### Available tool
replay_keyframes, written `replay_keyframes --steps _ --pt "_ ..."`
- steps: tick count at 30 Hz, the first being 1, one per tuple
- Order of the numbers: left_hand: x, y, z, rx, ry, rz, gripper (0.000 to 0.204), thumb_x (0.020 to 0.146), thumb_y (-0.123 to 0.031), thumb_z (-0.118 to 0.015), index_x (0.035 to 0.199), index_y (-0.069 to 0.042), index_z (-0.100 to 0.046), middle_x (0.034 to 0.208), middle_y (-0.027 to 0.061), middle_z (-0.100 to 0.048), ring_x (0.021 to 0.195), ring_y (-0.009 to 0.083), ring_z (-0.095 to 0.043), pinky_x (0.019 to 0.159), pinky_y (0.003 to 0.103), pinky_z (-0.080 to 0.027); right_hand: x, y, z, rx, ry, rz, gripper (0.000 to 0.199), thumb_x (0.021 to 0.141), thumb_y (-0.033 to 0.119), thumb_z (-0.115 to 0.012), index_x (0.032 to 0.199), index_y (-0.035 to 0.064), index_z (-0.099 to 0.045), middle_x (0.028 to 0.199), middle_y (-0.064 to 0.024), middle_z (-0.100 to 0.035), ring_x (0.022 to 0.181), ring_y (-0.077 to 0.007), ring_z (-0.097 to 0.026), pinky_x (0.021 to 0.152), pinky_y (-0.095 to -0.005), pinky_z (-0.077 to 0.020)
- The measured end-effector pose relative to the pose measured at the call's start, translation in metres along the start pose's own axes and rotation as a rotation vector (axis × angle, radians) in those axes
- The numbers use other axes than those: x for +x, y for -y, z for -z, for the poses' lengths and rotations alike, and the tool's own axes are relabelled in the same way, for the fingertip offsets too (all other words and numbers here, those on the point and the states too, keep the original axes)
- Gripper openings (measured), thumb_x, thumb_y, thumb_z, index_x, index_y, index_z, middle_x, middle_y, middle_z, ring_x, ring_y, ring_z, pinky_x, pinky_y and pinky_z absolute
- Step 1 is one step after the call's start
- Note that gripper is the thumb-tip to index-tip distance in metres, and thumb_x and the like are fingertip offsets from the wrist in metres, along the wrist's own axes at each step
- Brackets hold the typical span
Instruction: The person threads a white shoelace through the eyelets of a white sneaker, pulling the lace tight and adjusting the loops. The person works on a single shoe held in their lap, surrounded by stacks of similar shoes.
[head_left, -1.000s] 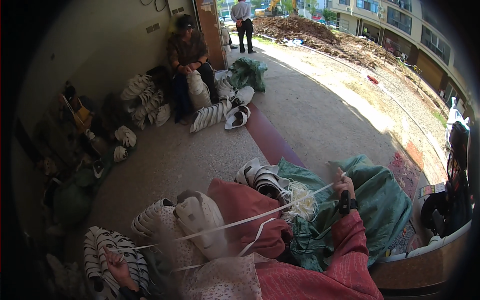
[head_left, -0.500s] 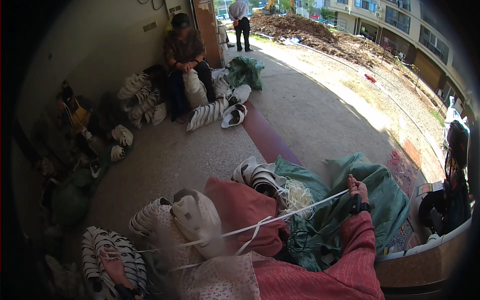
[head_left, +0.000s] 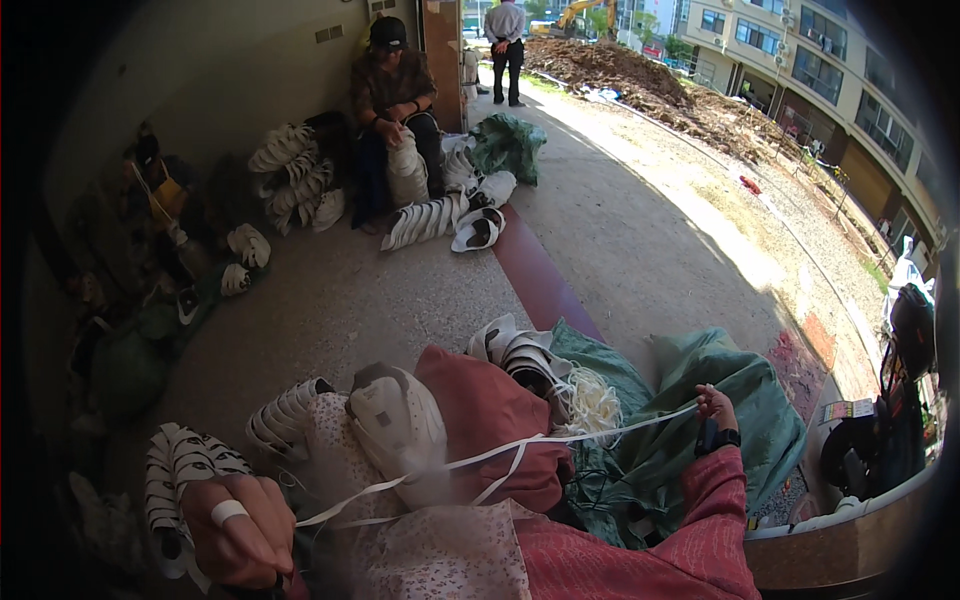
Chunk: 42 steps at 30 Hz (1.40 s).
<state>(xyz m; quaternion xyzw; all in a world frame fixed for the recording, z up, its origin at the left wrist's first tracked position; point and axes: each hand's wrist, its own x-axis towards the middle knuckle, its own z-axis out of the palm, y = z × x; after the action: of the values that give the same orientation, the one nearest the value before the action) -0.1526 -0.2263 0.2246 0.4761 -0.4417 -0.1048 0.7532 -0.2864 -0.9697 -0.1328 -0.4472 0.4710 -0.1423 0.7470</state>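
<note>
Between the two hands, held wide apart, a white strap [head_left: 480,457] runs with slight sag across a red cloth bundle [head_left: 480,415] and past a white shoe upper [head_left: 398,425]. Left hand [head_left: 238,530], low and near stacked uppers [head_left: 170,478], is curled with the strap's near end at its fingers; precise grip hidden. Right hand [head_left: 716,404] pinches the far end before a green sack [head_left: 765,425].

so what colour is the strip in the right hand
The strip is white, showing best in the head view.
</note>
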Motion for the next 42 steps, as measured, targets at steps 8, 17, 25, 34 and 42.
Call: replay_keyframes --steps 8,17,25,34,42 --pt "0.055 -0.017 -0.041 -0.47 0.538 0.17 0.031 0.094 -0.03 -0.072 0.107 -0.002 -0.076 0.108 0.0118 -0.065 0.086 0.0215 -0.063 0.07 0.03 -0.053 0.011 -0.034 0.013 -0.364 -0.259 0.119 0.019 0.095 0.025 -0.064 0.091 0.0074 -0.069 0.061 0.0018 -0.045 0.045 -0.0144 -0.044 0.043 -0.0337 -0.0385" --pt "0.033 -0.019 -0.032 -0.523 0.48 -0.035 0.039 0.09 -0.038 -0.076 0.101 0.0 -0.075 0.098 0.0102 -0.063 0.071 0.0189 -0.059 0.061 0.027 -0.051 0.109 -0.04 0.112 0.382 -0.192 0.23 0.003 0.092 0.013 -0.06 0.09 0.0134 -0.061 0.066 -0.0014 -0.051 0.051 -0.0206 -0.049 0.054 -0.04 -0.0467" --pt "0.035 -0.002 -0.062 -0.479 0.384 -0.147 0.034 0.091 -0.029 -0.075 0.098 0.004 -0.073 0.089 0.0094 -0.057 0.065 0.0211 -0.058 0.055 0.03 -0.05 0.112 -0.073 0.12 0.627 0.371 0.077 0.015 0.098 0.03 -0.049 0.097 0.018 -0.059 0.067 0.0025 -0.053 0.052 -0.0188 -0.048 0.052 -0.0385 -0.0354" --pt "0.063 0.013 -0.059 -0.511 0.601 -0.215 0.037 0.094 -0.033 -0.071 0.105 0.002 -0.07 0.082 0.0098 -0.064 0.068 0.0229 -0.06 0.057 0.031 -0.049 0.112 -0.068 0.108 0.585 0.123 0.03 0.025 0.1 0.037 -0.048 0.109 0.0151 -0.057 0.071 -0.0008 -0.06 0.055 -0.0205 -0.049 0.053 -0.0417 -0.0369" --pt "0.066 0.017 -0.08 -0.464 0.521 -0.116 0.045 0.093 -0.038 -0.072 0.106 0.005 -0.069 0.084 0.0116 -0.065 0.069 0.0231 -0.062 0.056 0.03 -0.048 0.089 -0.092 0.053 0.675 0.403 0.036 0.019 0.101 0.033 -0.044 0.102 0.017 -0.053 0.068 0.0032 -0.045 0.055 -0.0168 -0.04 0.057 -0.0383 -0.0347"
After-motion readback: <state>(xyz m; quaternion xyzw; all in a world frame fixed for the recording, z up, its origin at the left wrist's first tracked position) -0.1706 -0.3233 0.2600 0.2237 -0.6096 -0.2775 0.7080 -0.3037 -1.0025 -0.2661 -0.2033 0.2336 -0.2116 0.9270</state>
